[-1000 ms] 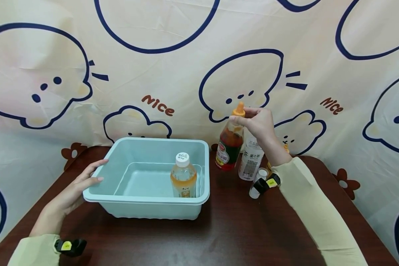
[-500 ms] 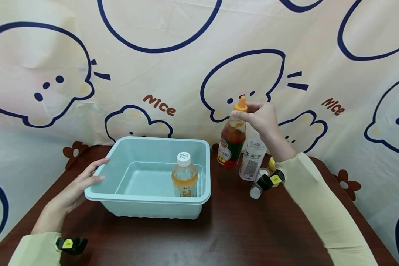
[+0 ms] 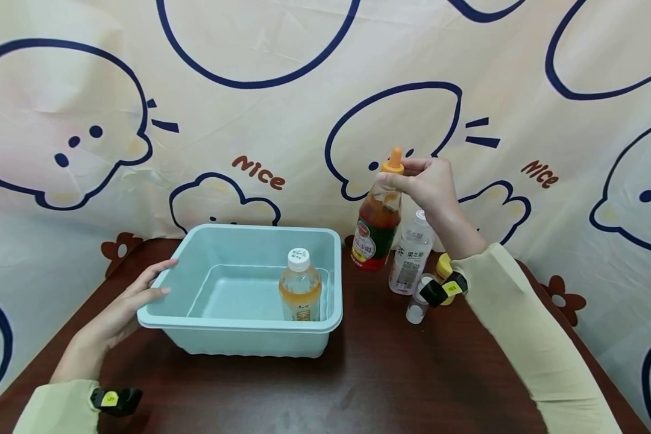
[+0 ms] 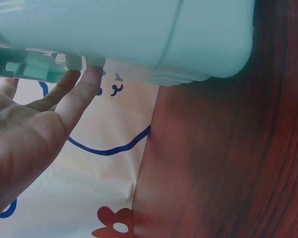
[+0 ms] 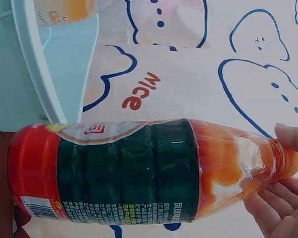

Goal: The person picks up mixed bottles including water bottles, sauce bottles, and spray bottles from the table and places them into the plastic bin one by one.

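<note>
My right hand [image 3: 425,184] pinches a sauce bottle [image 3: 377,223] at its neck, just below the orange nozzle cap. Red sauce, a dark green label and a red base show large in the right wrist view, where the bottle [image 5: 129,171] lies across the picture. In the head view it leans a little, beside the right wall of a light blue plastic basin [image 3: 239,325]. At the basin's left rim, my left hand [image 3: 122,310] holds on with thumb and fingers; the left wrist view shows fingers [image 4: 82,96] under the rim. Inside the basin stands an amber drink bottle [image 3: 299,289] with a white cap.
Right of the sauce bottle stand a clear labelled drink bottle [image 3: 412,253], a small clear bottle with a white cap [image 3: 416,308] and a yellow container [image 3: 443,268] partly behind my wrist. The dark wooden table [image 3: 358,386] meets a patterned cloth backdrop [image 3: 298,132].
My right hand has risen a little with the sauce bottle, uncovering more of the drink bottle's cap and the yellow container. The left hand and basin have stayed put.
</note>
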Available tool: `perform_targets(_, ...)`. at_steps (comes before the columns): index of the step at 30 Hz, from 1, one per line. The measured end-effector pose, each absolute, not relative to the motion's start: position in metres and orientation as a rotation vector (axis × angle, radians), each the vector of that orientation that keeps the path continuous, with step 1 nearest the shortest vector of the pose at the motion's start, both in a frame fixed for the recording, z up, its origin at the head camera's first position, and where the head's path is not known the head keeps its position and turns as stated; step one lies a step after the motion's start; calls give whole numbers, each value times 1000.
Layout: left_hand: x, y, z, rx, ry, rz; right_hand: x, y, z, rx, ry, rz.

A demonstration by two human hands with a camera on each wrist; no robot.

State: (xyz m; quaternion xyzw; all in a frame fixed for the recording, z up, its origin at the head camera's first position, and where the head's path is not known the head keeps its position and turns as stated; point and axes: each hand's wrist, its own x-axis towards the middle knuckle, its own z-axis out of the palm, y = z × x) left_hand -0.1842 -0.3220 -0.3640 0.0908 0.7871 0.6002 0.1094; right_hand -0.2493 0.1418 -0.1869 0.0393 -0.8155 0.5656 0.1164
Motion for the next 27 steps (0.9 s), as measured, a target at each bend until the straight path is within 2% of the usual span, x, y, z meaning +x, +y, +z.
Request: perform_targets(27, -183, -322, -364, 291, 2295, 1786, -243, 127, -163, 223, -2339, 1699)
